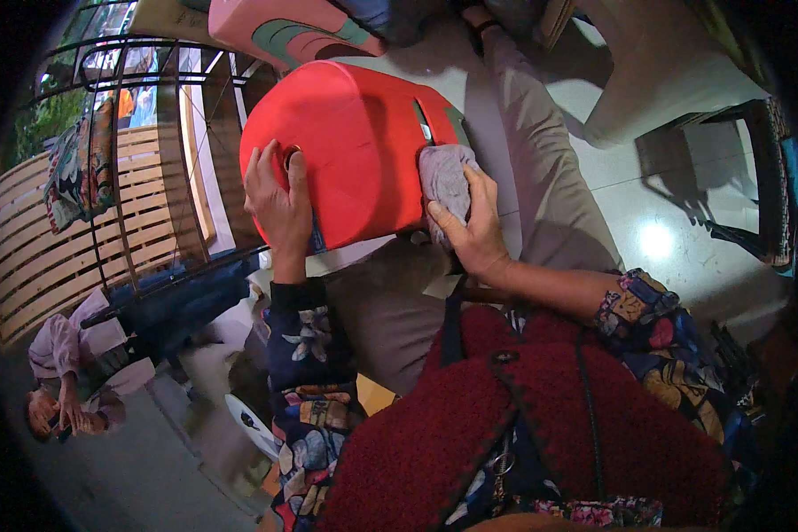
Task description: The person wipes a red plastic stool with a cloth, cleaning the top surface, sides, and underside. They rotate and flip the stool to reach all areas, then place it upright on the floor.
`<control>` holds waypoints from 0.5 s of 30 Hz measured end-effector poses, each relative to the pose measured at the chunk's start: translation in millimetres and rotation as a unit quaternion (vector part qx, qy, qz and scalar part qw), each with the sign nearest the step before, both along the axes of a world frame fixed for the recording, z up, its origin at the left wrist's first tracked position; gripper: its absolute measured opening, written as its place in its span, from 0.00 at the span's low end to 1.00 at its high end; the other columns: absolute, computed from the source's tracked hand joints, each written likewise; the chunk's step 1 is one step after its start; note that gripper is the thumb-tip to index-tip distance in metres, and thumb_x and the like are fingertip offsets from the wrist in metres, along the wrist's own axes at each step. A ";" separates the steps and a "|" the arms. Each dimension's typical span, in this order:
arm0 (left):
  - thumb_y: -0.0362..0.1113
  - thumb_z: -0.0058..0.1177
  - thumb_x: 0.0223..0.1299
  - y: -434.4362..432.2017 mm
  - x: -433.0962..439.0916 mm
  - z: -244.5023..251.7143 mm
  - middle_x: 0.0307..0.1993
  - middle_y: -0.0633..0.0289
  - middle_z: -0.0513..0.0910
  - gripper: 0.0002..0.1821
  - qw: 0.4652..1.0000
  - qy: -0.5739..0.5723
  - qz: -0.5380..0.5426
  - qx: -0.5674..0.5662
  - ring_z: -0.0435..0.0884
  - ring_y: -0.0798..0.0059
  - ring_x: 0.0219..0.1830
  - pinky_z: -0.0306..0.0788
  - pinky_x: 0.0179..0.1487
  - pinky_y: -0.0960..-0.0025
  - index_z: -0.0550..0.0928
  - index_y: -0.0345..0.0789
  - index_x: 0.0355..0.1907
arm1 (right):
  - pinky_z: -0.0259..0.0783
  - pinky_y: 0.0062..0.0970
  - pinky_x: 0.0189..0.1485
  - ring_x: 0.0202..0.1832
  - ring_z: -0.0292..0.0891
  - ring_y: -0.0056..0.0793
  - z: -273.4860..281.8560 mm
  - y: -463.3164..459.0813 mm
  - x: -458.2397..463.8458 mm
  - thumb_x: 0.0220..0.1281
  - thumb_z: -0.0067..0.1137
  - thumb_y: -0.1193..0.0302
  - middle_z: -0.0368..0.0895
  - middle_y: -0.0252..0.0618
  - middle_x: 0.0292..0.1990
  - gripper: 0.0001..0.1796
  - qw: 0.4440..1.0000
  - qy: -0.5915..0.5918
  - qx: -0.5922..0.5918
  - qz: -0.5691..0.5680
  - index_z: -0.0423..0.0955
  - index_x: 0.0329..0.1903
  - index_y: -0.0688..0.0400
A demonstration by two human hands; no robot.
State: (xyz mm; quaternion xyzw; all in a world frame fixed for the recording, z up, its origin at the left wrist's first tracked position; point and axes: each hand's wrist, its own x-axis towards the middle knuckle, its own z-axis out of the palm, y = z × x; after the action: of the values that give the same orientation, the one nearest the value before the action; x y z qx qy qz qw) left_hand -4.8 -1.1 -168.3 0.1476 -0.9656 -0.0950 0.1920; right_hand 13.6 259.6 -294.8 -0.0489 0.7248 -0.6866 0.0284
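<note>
A large red rounded object (346,153), smooth, with a round metal-rimmed hole and a slit near its right end, lies before me above my legs. On its left face rests my left hand (279,196), fingers spread on either side of the hole, thumb beside the rim. My right hand (472,223) grips a folded grey cloth (447,179) and presses it to the object's right side, just below the slit. What the red object is, the picture does not settle. Its underside is hidden.
A pink and green plastic stool (292,30) stands beyond the red object. Metal bars (123,166) run along the left, with a slatted wooden bench (26,246) behind them. Another person (73,372) is at the lower left. A chair-like piece (758,193) stands on the tiled floor (612,173) at right.
</note>
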 end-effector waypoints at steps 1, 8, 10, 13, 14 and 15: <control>0.63 0.49 0.74 0.3 0.3 0.1 0.71 0.49 0.72 0.34 1.000 0.000 0.000 0.008 0.64 0.53 0.76 0.51 0.76 0.43 0.76 0.40 0.69 | 0.58 0.44 0.75 0.71 0.61 0.58 -0.1 0.4 0.3 0.63 0.71 0.60 0.62 0.60 0.67 0.41 1.000 -0.002 -0.004 -0.001 0.62 0.71 0.66; 0.65 0.49 0.73 2.5 -0.2 -0.5 0.70 0.52 0.73 0.35 1.000 -0.012 0.015 -0.007 0.64 0.54 0.76 0.50 0.76 0.43 0.76 0.41 0.69 | 0.58 0.42 0.75 0.71 0.62 0.56 -2.4 0.0 2.0 0.66 0.69 0.59 0.63 0.59 0.66 0.40 1.000 0.026 -0.003 -0.006 0.62 0.72 0.66; 0.66 0.49 0.72 2.0 -0.9 -1.2 0.69 0.52 0.73 0.35 1.000 -0.013 0.024 -0.015 0.65 0.54 0.76 0.50 0.76 0.42 0.76 0.41 0.69 | 0.58 0.41 0.75 0.71 0.62 0.56 -0.6 0.1 -0.3 0.66 0.68 0.60 0.63 0.59 0.67 0.40 1.000 0.025 0.006 0.000 0.61 0.72 0.66; 0.66 0.50 0.72 0.4 -1.2 -2.1 0.69 0.53 0.73 0.35 1.000 0.001 0.005 0.001 0.65 0.54 0.75 0.50 0.76 0.40 0.76 0.42 0.69 | 0.57 0.41 0.76 0.73 0.60 0.54 9.2 2.3 -6.9 0.67 0.68 0.61 0.61 0.59 0.69 0.40 0.999 0.002 -0.033 -0.001 0.61 0.74 0.65; 0.66 0.50 0.72 0.2 -1.2 -2.3 0.70 0.53 0.73 0.35 1.000 -0.007 0.009 -0.004 0.65 0.54 0.76 0.50 0.76 0.40 0.76 0.42 0.69 | 0.56 0.41 0.76 0.73 0.60 0.54 14.8 3.3 -9.3 0.67 0.67 0.61 0.61 0.59 0.69 0.40 0.999 0.033 -0.040 0.003 0.61 0.74 0.65; 0.66 0.50 0.72 0.3 -1.0 -2.6 0.70 0.52 0.73 0.35 1.000 -0.010 0.010 -0.007 0.65 0.54 0.76 0.49 0.76 0.40 0.75 0.42 0.69 | 0.56 0.42 0.77 0.74 0.59 0.54 21.2 4.3 -11.4 0.67 0.67 0.61 0.60 0.60 0.70 0.39 0.998 0.036 -0.049 0.008 0.62 0.74 0.65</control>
State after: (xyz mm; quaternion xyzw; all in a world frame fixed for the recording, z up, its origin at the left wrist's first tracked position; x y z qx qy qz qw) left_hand -5.8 -0.8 -171.0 0.1570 -0.9666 -0.0849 0.1838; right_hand 2.2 264.0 -273.7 -0.0806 0.6902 -0.7191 0.0054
